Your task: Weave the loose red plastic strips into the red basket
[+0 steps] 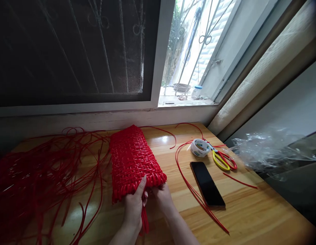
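Centrally on wooden tabletop [249, 211], lying flat: red woven panel [131, 158]. Gripping its near edge with left hand [134, 204], index finger stretched over the weave, and with right hand [163, 199] just beside it, fingertips hidden underneath. Leftward, loose red strands [46, 177]. Rightward, well apart, tape roll [200, 147], scissors [221, 158], black phone [207, 183].

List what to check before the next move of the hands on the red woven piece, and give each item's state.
1. Left hand grips the near edge of the red woven piece: ok.
2. Right hand is at the same edge with its fingers hidden; grip: cannot tell.
3. Piece lies flat on the table: ok.
4. Scissors and tape roll lie apart from it, to the right: ok.
5. Phone is free of the red strand beside it: cannot tell.
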Available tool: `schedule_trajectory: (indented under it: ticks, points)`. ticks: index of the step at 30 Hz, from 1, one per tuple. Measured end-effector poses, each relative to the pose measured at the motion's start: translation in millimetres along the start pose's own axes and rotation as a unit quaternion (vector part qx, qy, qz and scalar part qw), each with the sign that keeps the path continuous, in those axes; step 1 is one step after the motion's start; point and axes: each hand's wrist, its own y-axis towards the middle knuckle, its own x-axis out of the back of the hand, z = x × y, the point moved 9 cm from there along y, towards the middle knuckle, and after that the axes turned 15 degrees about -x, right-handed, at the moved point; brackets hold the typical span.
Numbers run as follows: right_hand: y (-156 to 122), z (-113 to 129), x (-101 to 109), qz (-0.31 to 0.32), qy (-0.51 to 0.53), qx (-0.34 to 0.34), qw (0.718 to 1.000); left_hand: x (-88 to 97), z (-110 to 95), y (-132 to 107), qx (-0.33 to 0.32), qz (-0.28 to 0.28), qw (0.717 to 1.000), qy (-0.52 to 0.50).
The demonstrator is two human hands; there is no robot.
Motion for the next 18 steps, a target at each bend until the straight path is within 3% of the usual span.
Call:
schedule_trajectory:
  ticks: [4, 10, 18]
  points:
    - [0.2, -7.7, -1.4, 0.031, 0.017, -0.025, 0.999, 1.8, -2.1, 3.3, -0.037, 0.006, 0.999, 0.009]
    - [3.9, -18.7, 5.8, 0.014, 0.066, -0.035, 0.997, 9.1, 2.5, 7.1, -0.045, -0.005, 0.999, 0.024]
    - [1.6, -7.6, -0.1, -0.011, 0.069, -0.023, 0.997, 13.5, 5.3, 12.4, -0.069, 0.000, 0.998, 0.005]
